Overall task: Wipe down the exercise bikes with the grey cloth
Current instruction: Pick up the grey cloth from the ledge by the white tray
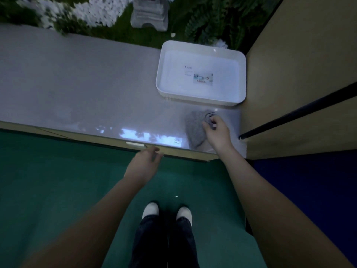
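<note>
Head view, looking down. My right hand (216, 130) lies on the grey cloth (194, 132), its fingers curled round a bunched fold at the cloth's far corner. The rest of the cloth spreads flat to the left of and below that hand, reaching the near edge of the pale ledge (87, 84) on which it rests.

My left hand (144, 163) is well apart from the right, lower and to its left, at the front lip of the ledge. Its fingers are loosely bent and hold nothing, and I cannot tell whether the fingertips touch the lip. The cloth lies between the two hands but far nearer the right, and the left hand is clear of it.

Just beyond the right hand stands a white rectangular tub (161, 74), near the cloth but not touching it, with a label visible on its floor. To the right of the right hand rises a tan panel (299, 64) crossed by a black bar (299, 115). Below both forearms are the green floor (48, 180) and a pair of white shoes (150, 209). Beyond the ledge, ferns (210, 22) and a stone lantern (148, 14) are blurred.
</note>
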Demonstrator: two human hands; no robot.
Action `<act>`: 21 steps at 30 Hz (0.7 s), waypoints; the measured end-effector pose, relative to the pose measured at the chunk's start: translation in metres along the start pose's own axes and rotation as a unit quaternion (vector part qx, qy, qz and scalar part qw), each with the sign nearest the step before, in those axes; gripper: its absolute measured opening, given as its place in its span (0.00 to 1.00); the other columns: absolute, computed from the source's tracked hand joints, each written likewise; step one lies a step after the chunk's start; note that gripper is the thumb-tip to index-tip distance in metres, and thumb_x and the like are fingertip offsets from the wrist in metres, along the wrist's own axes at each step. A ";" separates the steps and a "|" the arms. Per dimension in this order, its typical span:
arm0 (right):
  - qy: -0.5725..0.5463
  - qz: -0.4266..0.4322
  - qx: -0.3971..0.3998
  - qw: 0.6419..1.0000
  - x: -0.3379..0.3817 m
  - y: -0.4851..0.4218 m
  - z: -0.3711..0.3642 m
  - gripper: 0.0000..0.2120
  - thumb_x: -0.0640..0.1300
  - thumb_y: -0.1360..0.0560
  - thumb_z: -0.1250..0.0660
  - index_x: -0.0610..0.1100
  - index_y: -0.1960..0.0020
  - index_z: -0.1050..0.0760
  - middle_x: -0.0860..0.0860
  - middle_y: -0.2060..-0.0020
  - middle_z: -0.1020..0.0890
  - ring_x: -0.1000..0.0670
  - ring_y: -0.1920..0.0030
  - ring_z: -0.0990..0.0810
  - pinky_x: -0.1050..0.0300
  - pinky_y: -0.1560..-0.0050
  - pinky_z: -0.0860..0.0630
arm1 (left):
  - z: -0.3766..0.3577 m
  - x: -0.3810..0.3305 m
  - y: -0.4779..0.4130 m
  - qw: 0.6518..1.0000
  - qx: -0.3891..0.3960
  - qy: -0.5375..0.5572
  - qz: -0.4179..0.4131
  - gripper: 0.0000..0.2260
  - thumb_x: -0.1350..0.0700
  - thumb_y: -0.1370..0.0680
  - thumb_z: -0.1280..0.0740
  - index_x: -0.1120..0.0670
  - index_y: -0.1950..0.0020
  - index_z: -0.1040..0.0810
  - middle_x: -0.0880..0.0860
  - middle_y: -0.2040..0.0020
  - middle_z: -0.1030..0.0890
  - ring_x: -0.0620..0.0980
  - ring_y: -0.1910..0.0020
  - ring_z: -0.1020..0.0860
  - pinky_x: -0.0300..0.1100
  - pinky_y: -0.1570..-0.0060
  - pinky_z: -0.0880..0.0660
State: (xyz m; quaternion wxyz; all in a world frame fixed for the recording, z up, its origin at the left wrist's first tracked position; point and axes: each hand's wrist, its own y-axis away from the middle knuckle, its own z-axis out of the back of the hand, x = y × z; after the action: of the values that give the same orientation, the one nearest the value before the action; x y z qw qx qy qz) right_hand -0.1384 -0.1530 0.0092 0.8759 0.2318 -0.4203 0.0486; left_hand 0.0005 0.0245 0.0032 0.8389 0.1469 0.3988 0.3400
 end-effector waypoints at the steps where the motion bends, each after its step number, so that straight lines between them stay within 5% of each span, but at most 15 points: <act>1: -0.021 0.006 0.002 1.000 0.009 0.007 0.004 0.05 0.39 0.22 0.37 0.41 0.56 0.31 0.48 0.61 0.27 0.52 0.60 0.29 0.67 0.67 0.35 | 0.005 -0.008 0.002 1.000 -0.002 0.027 0.000 0.16 0.49 0.20 0.40 0.56 0.36 0.25 0.54 0.42 0.20 0.54 0.43 0.23 0.46 0.44 0.26; 3: -0.067 0.011 0.014 0.998 0.028 0.025 0.013 0.04 0.39 0.21 0.37 0.42 0.55 0.30 0.48 0.59 0.24 0.52 0.60 0.26 0.70 0.62 0.31 | 0.018 -0.024 0.009 0.996 -0.006 0.084 0.002 0.15 0.50 0.19 0.40 0.56 0.38 0.23 0.53 0.45 0.19 0.52 0.46 0.22 0.43 0.48 0.27; 6: -0.156 0.019 0.042 0.987 0.060 0.055 0.029 0.05 0.38 0.21 0.38 0.40 0.56 0.29 0.45 0.57 0.23 0.47 0.54 0.24 0.54 0.53 0.27 | 0.037 -0.051 0.019 0.975 -0.002 0.217 0.040 0.13 0.50 0.20 0.40 0.56 0.43 0.23 0.53 0.48 0.18 0.53 0.51 0.20 0.44 0.54 0.26; 8: -0.236 0.023 0.057 0.970 0.084 0.078 0.040 0.08 0.36 0.21 0.39 0.41 0.59 0.30 0.47 0.58 0.23 0.48 0.54 0.24 0.53 0.52 0.27 | 0.052 -0.070 0.028 0.954 0.013 0.292 0.065 0.15 0.49 0.19 0.41 0.57 0.42 0.23 0.55 0.47 0.18 0.52 0.53 0.20 0.43 0.55 0.26; 13: -0.406 0.020 0.115 0.906 0.133 0.134 0.060 0.04 0.34 0.21 0.40 0.39 0.50 0.27 0.45 0.50 0.21 0.51 0.49 0.21 0.61 0.51 0.22 | 0.088 -0.104 0.061 0.852 0.131 0.499 0.085 0.22 0.39 0.22 0.42 0.56 0.45 0.22 0.52 0.53 0.15 0.49 0.57 0.17 0.41 0.61 0.21; 17: -0.393 0.036 0.098 0.913 0.150 0.169 0.069 0.05 0.32 0.21 0.40 0.39 0.49 0.27 0.45 0.51 0.20 0.50 0.48 0.21 0.57 0.46 0.23 | 0.110 -0.114 0.089 0.786 0.096 0.609 0.041 0.16 0.49 0.22 0.35 0.60 0.42 0.22 0.56 0.46 0.17 0.52 0.48 0.18 0.43 0.59 0.21; 21: -0.248 0.050 0.015 0.967 0.155 0.196 0.066 0.06 0.32 0.21 0.40 0.38 0.47 0.27 0.47 0.50 0.21 0.50 0.47 0.23 0.50 0.41 0.26 | 0.127 -0.106 0.117 0.822 -0.015 0.569 0.006 0.05 0.57 0.24 0.30 0.58 0.58 0.21 0.53 0.60 0.18 0.49 0.61 0.19 0.40 0.65 0.24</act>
State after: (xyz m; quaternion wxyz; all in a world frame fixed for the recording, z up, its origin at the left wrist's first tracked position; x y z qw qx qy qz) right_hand -0.1414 -0.0251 0.2341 0.7371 0.2286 -0.6347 0.0401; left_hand -0.0025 0.0396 0.2052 0.4634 -0.0831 0.7989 0.3744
